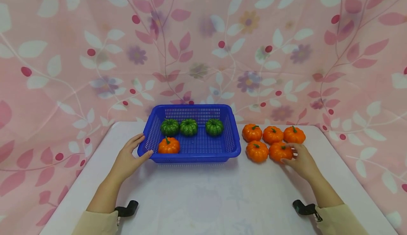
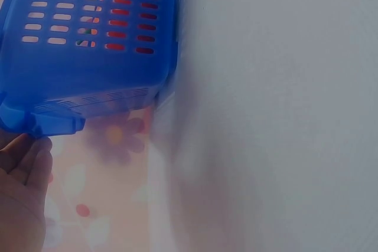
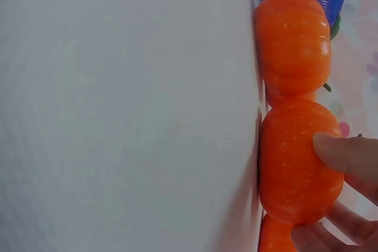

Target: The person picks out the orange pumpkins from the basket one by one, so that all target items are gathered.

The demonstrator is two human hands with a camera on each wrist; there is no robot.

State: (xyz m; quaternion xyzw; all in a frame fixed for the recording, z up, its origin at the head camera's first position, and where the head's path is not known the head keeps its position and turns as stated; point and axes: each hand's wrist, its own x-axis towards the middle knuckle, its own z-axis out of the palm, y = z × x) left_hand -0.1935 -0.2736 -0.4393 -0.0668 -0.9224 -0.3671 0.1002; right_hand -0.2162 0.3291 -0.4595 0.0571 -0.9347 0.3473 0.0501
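My left hand (image 1: 128, 157) is at the left front corner of a blue plastic basket (image 1: 194, 155), thumb by the front rim and fairly straight fingertips against the left side. Seen from the left wrist, those fingers (image 2: 36, 163) meet the basket's rim from outside. Inside the basket sit three green pumpkins (image 1: 189, 127) along the back and one orange pumpkin (image 1: 169, 146) at the front left. My right hand (image 1: 302, 161) grips another orange pumpkin (image 3: 300, 163), the front right one of a group, with thumb on one side and fingers round the other.
Several more orange pumpkins (image 1: 257, 151) stand close together in two rows, right of the basket. All this is on a white-covered table (image 1: 203, 196). A pink floral curtain (image 1: 203, 51) hangs right behind it. Black wrist mounts (image 1: 127, 209) show at both sleeves.
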